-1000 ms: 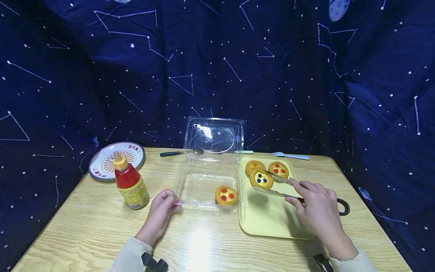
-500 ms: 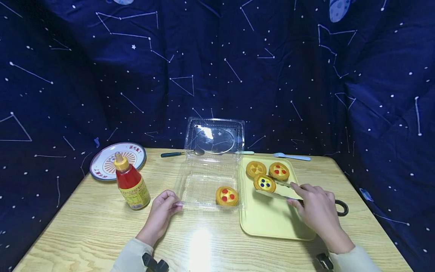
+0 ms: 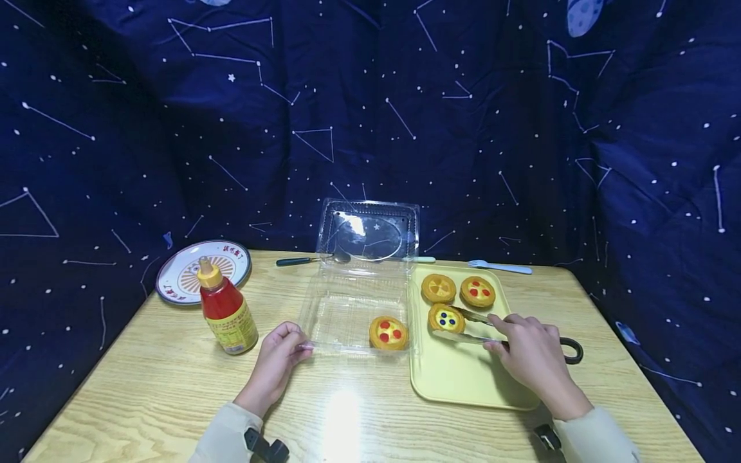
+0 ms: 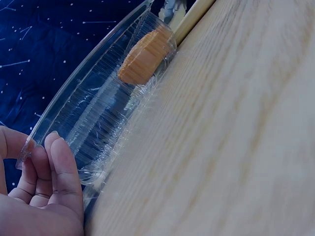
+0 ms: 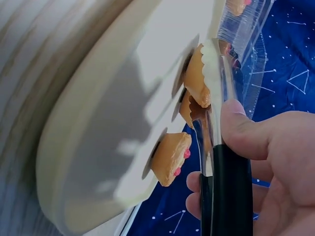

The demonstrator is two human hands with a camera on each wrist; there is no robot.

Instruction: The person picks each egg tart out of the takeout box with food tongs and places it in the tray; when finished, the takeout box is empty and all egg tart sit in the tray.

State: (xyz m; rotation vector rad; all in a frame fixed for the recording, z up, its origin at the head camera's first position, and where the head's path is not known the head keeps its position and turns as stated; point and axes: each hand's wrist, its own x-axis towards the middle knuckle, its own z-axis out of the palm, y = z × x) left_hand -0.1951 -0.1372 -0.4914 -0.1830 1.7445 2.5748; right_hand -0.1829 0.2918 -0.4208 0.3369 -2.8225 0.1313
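Right hand [image 3: 523, 350], forearm angled in from lower right, grips black-handled metal tongs [image 3: 463, 325]; tong tips clasp the blue-dotted round tart [image 3: 446, 317] over the pale yellow tray [image 3: 463, 379]. Left hand [image 3: 280, 355], fingers curled, pinches the front corner of the clear plastic clamshell box [image 3: 347, 302] on the wooden table [image 3: 145, 386]. Red sauce bottle [image 3: 226, 314]: label unreadable.

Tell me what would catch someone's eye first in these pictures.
Probably the right hand gripping metal tongs around a blue-dotted tart on the pale yellow tray. Next, the left hand holds the near corner of the open clear container, with a red-dotted tart inside.
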